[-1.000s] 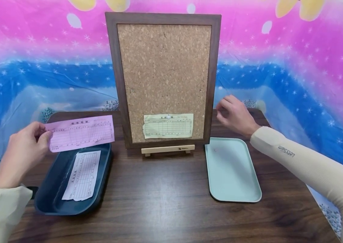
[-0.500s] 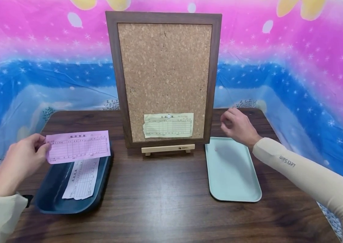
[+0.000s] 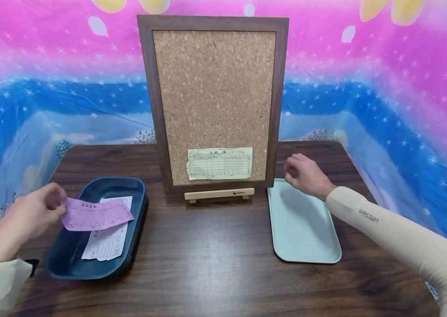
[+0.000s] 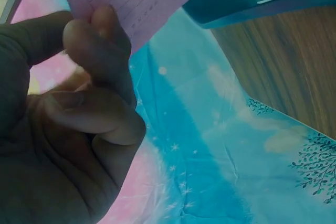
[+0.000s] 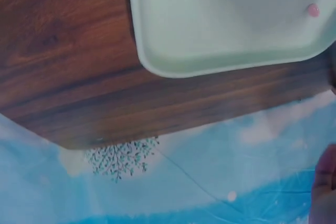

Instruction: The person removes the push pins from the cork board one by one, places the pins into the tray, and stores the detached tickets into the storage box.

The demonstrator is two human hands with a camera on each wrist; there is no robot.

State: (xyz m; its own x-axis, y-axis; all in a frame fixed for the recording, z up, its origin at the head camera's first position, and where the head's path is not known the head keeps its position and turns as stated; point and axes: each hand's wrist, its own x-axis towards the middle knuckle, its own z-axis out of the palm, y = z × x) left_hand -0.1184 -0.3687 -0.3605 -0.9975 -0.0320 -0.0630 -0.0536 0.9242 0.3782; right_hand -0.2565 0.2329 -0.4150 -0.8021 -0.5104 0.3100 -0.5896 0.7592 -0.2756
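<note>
My left hand [image 3: 29, 215] pinches the left end of a pink receipt slip [image 3: 96, 215], held over a dark blue bin [image 3: 64, 259]. In the left wrist view, the pink slip [image 4: 142, 3] shows at the fingertips. Beneath it a white receipt slip [image 3: 106, 244] lies in the bin, partly covered. My right hand [image 3: 306, 174], fingers curled, hovers over the far end of a mint tray [image 3: 306, 233]; I cannot tell whether something small is between its fingertips. A small pink piece [image 5: 313, 10] lies in the tray in the right wrist view.
A framed cork board [image 3: 215, 97] stands mid-table on a small wooden stand [image 3: 219, 194]. Low on it a pale green receipt slip [image 3: 219, 166] is fixed by a white pushpin [image 3: 219, 152]. A patterned cloth [image 3: 326, 53] hangs behind the table.
My left hand has lowered the pink slip from above the bin's far end to over the white slip. My right hand has moved down from beside the board to above the tray.
</note>
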